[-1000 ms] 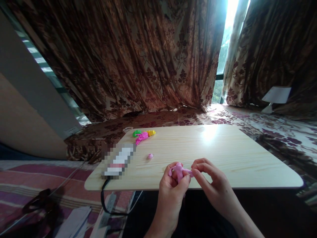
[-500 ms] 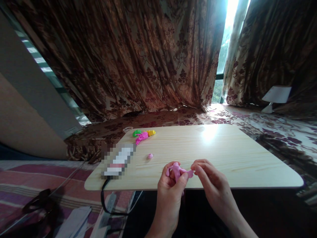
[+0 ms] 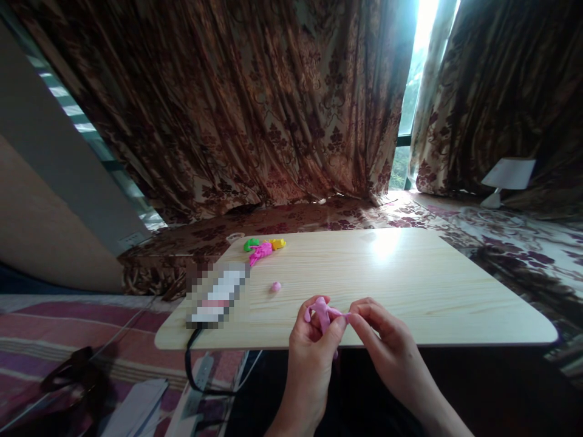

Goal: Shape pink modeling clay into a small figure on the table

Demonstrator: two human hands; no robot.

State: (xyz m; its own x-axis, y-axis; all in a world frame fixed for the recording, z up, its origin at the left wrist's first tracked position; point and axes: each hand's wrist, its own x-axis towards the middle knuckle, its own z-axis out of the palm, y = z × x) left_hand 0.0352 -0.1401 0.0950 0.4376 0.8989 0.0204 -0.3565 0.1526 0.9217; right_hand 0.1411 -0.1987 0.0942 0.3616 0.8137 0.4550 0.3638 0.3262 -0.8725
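Note:
A light pink modelling clay figure with thin limbs is pinched between the thumb and fingers of my left hand, above the table's front edge. My right hand is closed too, thumb and fingertips pinching the end of the limb that sticks out to the right. That limb's tip is hidden by the fingers. Beyond my left hand, a small light pink clay ball lies on the pale wooden table.
Green, bright pink and yellow clay pieces lie at the table's far left. A blurred-out device with a black cable is at the left edge. A white lamp stands behind, right of the patterned curtains.
My right hand has moved slightly left and closed its fingertips over the flat end of the clay limb. My left hand keeps its hold, shifted very slightly.

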